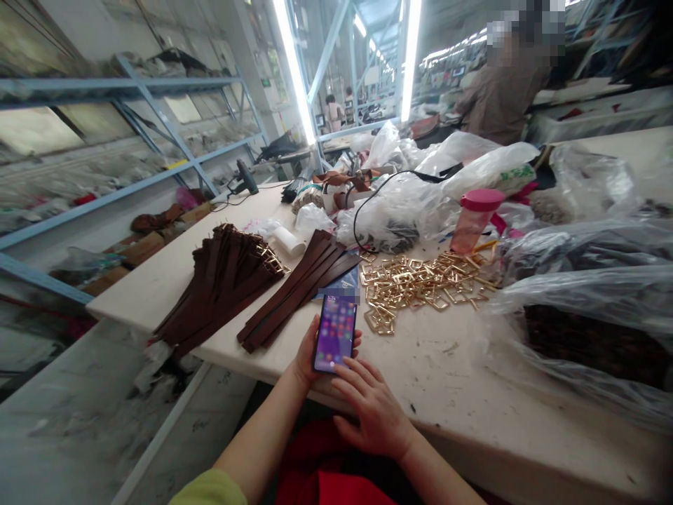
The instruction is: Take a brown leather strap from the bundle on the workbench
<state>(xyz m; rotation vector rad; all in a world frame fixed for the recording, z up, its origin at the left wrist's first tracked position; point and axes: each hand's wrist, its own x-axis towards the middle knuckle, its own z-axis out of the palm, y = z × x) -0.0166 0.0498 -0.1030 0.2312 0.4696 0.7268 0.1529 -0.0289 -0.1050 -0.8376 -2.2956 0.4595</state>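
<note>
A smartphone [335, 335] with a lit purple screen of app icons is held upright in my left hand [306, 354], its fingers wrapped round both edges. My right hand [372, 405] lies over the phone's lower edge, fingers stretched out and slightly apart, a fingertip at the bottom of the screen. Just beyond the phone lie dark brown leather straps [297, 294] in a loose bundle. A larger fanned pile of brown straps [221, 284], some with gold buckles at the far end, rests to the left. Gold metal buckles [420, 280] are heaped to the right.
Behind the buckles stands a pink-lidded cup [476, 221]. Clear plastic bags [394, 210] crowd the back of the white table [436, 379], and a bag of dark pieces [594, 344] sits at right. Blue shelving [152, 105] runs along the left. A person [505, 91] stands behind.
</note>
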